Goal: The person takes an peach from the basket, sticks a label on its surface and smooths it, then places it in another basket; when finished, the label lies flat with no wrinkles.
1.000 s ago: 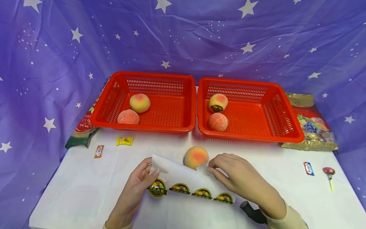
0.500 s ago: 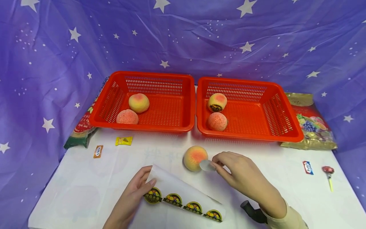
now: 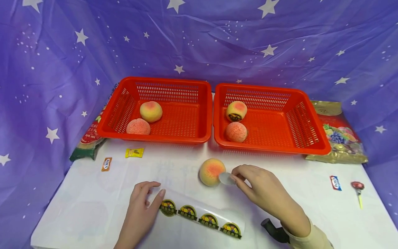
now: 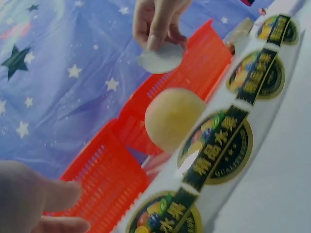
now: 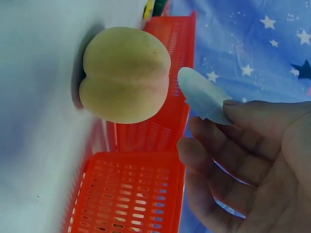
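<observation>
Between thumb and fingertip my right hand [image 3: 262, 188] pinches a round sticker [image 3: 226, 178], its pale back showing. The sticker overlaps the right side of a yellow-red peach [image 3: 211, 169] on the table in the head view; in the right wrist view a gap separates the sticker [image 5: 201, 94] from the peach [image 5: 125, 75]. A curled sheet of fruit stickers [image 3: 202, 207], with a row of black-and-gold round labels, lies in front. My left hand [image 3: 141, 211] is at its left end, fingers loosely bent. In the left wrist view, thumb and finger [image 4: 60, 194] show off the sheet.
Two red baskets, left [image 3: 183, 121] and right [image 3: 270, 128], stand at the back, each with two peaches. Snack bags [image 3: 90, 141] flank them. Wrapped candies [image 3: 134, 153] and a lollipop [image 3: 357, 186] lie toward the sides. A black curved object [image 3: 275, 231] is by my right wrist.
My right hand peeled the sticker off the sheet and holds it beside the peach. My left hand lowered the sheet toward the table and loosened its grip on it.
</observation>
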### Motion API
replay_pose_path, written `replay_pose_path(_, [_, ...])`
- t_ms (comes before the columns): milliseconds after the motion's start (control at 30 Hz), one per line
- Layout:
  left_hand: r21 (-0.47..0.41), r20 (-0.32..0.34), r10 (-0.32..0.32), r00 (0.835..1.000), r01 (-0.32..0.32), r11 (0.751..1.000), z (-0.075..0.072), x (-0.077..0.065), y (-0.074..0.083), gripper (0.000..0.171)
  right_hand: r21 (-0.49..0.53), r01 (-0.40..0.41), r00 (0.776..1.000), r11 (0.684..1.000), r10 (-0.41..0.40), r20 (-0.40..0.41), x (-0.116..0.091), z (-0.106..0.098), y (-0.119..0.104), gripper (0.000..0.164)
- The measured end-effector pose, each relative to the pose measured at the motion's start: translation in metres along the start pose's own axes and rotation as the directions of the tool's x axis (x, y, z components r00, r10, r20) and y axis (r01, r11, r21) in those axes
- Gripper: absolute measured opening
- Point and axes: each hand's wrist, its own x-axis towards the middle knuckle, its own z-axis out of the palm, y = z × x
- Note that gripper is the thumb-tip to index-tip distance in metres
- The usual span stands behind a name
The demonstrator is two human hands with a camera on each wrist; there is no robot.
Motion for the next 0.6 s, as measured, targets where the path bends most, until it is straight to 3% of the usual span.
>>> replay_pose_path(133, [-0.003,-0.019,0.028,0.999,-0.028,1.000,0.003,0.007,0.014,0.038,-0.008,-0.014,1.000,1.000,0.014,-0.003,-0.001,0.001,0.002,0.011])
replay_pose_path(267, [-0.039,0.006,0.138,0.990,-0.137,0.990,0.011,0.013,0.031,0.035,-0.013,-0.032,0.999,0.999,0.032,0.005,-0.001,0.001,0.003,0.010])
replay_pose_path(467, [0.056,0.057,0.337,0.940,-0.340,0.939,0.024,0.028,0.055,0.038,-0.030,-0.094,0.995,0.995,0.095,0.010,-0.002,-0.001,0.005,0.009])
replay_pose_path(600, [0.128,0.119,0.403,0.908,-0.416,0.900,0.030,0.036,0.065,0.046,-0.066,-0.145,0.989,0.987,0.144,-0.016,-0.003,-0.001,0.008,0.008])
